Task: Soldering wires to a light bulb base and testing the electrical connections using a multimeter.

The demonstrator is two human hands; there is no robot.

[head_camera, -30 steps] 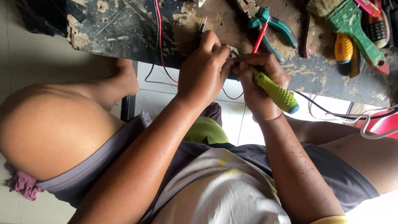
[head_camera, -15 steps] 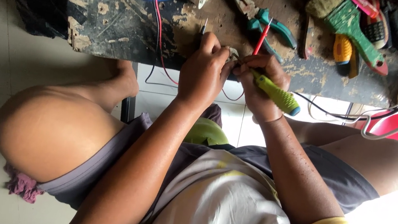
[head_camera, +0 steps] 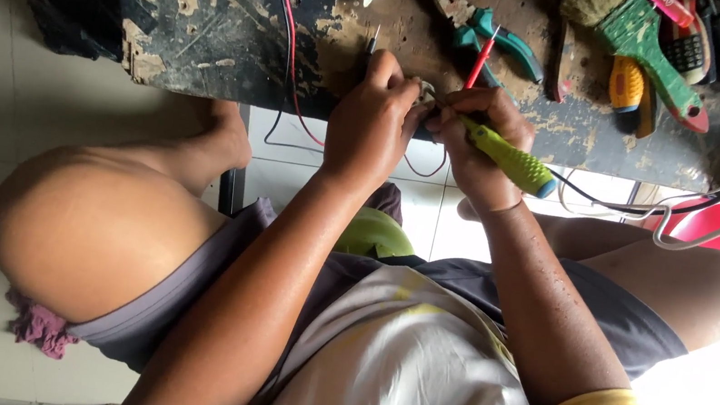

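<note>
Right: screwdriver [head_camera: 512,160] w/in right-hand fingers [head_camera: 471,115]

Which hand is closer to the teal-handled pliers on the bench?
Right. The right hand, gripping the green screwdriver, sits just below the pliers; the left hand is farther off, lower-left.

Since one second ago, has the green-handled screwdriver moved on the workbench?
No. The screwdriver in the right hand stays at the same spot below the green pliers, its handle pointing the same way, with the left hand beside it.
</note>
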